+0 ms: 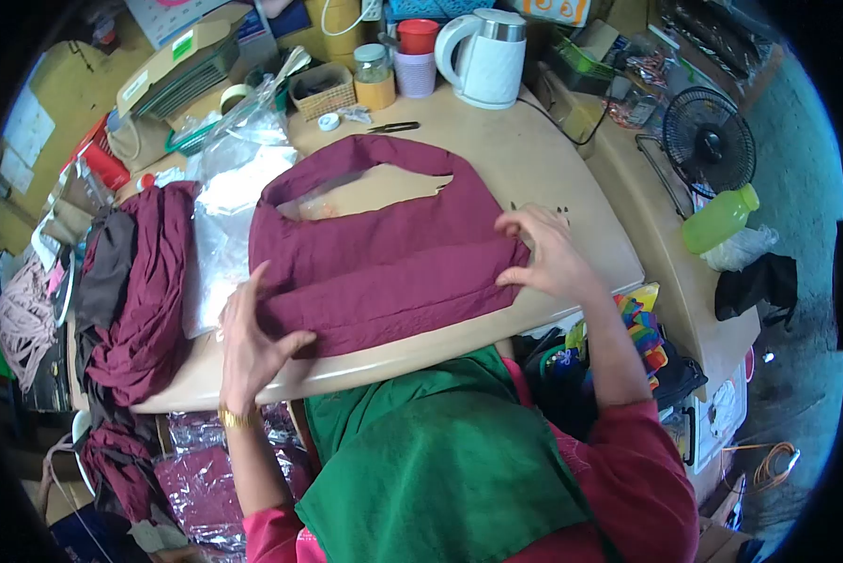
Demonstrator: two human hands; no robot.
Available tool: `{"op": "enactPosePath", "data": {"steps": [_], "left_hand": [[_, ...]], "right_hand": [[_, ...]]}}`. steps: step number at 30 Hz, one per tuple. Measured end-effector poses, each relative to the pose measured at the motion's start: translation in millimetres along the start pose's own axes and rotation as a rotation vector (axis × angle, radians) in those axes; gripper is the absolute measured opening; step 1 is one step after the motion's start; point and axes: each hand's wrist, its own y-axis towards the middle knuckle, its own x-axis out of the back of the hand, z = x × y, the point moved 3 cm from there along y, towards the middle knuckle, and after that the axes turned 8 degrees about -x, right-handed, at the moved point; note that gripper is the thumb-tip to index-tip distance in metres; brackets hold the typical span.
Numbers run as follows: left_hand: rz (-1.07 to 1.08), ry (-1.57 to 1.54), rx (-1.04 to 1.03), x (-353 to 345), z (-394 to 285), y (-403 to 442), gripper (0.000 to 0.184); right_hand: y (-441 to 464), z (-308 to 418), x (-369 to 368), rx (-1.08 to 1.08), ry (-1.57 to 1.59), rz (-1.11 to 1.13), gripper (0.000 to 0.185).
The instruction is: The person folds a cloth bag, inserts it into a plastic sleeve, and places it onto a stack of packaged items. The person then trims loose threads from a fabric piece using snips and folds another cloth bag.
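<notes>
Green apron [431, 469]: the nearest item we listed.
Left hand [252, 342]: we found its grip spread, thumb and fingers apart, at the near-left corner of the looped maroon piece [384, 253].
Right hand [548, 249]: grip also apart, at its right edge.
Looped maroon piece: lay on the surface [562, 159] between both hands; we judged light, even pressure best against creases.
White kettle [489, 61]: stood beyond.

Dk green apron [431, 469] over pink-red top [592, 479], same-clr slvs [642, 446]; gold-tone band [237, 418] on L wrist [237, 402]
</notes>
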Motion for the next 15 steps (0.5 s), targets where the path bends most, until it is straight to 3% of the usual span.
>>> {"op": "enactPosePath", "data": {"steps": [1, 2, 3, 4, 7, 15], "left_hand": [[0.073, -0.014, -0.059, -0.8, -1.8, 5.6, 0.067], [0.073, -0.008, -0.051, 1.2, 1.5, 6.7, 0.067], [0.153, 0.005, -0.078, -1.2, 6.2, 8.3, 0.049], [0.234, 0.017, -0.105, -4.8, 9.7, 8.5, 0.031], [0.244, -0.017, -0.127, -13.9, 14.5, -2.5, 0.027], [0.250, 0.259, -0.259, -60.8, 20.3, -26.0, 0.027]], "right_hand": [[7.7, 1.7, -3.1, 0.047, 0.016, 0.078, 0.039], [11.2, -2.0, -6.1, 0.040, -0.069, 0.234, 0.034], [13.6, -5.6, -8.2, 0.036, -0.158, 0.385, 0.029], [13.5, -5.3, -5.6, 0.044, -0.157, 0.386, 0.029], [-1.3, -7.7, -5.6, 0.038, -0.177, 0.435, 0.024], [-33.7, -40.2, -48.0, 0.246, -0.261, 0.182, 0.013]]}}
